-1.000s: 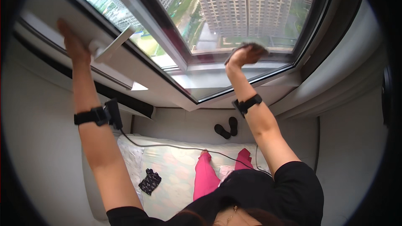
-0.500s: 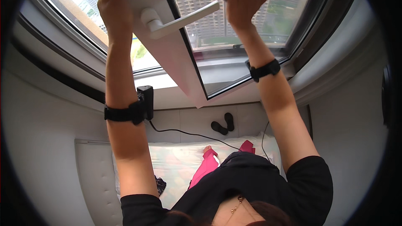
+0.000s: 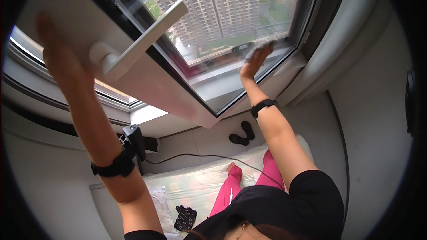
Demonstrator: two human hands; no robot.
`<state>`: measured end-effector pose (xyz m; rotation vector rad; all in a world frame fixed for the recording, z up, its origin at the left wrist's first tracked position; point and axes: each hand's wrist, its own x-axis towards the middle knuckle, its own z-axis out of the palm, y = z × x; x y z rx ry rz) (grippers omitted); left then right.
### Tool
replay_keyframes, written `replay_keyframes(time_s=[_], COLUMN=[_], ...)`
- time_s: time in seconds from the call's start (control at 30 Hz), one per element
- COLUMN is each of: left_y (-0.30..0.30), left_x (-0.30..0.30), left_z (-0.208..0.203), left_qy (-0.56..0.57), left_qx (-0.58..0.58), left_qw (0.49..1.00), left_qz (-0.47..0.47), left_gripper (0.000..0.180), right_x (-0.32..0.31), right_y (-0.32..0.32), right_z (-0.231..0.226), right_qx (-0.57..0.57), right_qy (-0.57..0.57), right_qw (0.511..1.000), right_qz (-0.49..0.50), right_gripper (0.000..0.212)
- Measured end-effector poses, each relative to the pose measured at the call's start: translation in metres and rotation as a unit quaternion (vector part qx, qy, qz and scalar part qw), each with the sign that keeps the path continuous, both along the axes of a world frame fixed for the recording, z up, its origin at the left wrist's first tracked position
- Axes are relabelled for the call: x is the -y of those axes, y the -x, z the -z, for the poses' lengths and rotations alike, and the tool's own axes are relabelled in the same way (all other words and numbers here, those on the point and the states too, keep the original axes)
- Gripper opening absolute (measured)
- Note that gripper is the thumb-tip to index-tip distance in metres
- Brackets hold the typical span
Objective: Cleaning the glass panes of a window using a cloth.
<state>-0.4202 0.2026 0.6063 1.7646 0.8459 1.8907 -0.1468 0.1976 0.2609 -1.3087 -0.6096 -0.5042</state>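
Observation:
My left hand [image 3: 66,60] grips the edge of the white window sash [image 3: 164,91], beside its white handle [image 3: 144,40]; its fingertips are blurred or hidden. The sash stands swung inward at an angle. Low on the window glass [image 3: 213,13], near the bottom corner, my right hand [image 3: 253,64] presses a grey cloth [image 3: 261,49]. Its fingers lie along the cloth, which is smeared by motion. A black strap with a small box [image 3: 135,142] sits on my left forearm, and a black band [image 3: 263,106] circles my right wrist.
Below me is a bed [image 3: 178,182] with a pale patterned sheet, a pillow [image 3: 160,204] and a dark patterned cloth [image 3: 184,218]. Black slippers [image 3: 242,134] lie on the floor. A cable [image 3: 204,155] runs from the arm box. A pale curtain [image 3: 333,49] hangs at right.
My right hand has slid down the glass with the cloth, toward the lower corner. The sash and my left hand now appear further left and lower, and the view has shifted.

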Motion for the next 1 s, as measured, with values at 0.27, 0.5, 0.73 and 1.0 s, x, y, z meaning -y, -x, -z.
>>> replay_keyframes(time_s=[0.27,0.5,0.73,1.0], left_y=[-0.001,-0.015,-0.012,-0.006], left_x=[-0.004,-0.004,-0.028,-0.005], left_z=[-0.007,0.001,0.002,-0.009], left_qy=[-0.019,0.009,-0.031,0.057], left_qx=[0.033,0.071,0.035,0.078], left_qw=[0.999,0.997,0.999,0.993], left_qz=[0.017,-0.015,-0.018,0.066], left_gripper=[0.068,0.068,0.06,0.06], right_x=[-0.001,-0.016,0.003,0.014], right_y=[0.041,0.112,0.137,0.122], right_z=[0.159,0.032,-0.163,-0.264], right_qx=[-0.478,-0.305,0.053,0.362], right_qy=[0.067,0.011,0.029,0.032], right_qw=[0.873,0.952,0.998,0.931], right_qz=[-0.076,0.005,-0.034,0.033], right_gripper=[0.058,0.061,0.066,0.054])
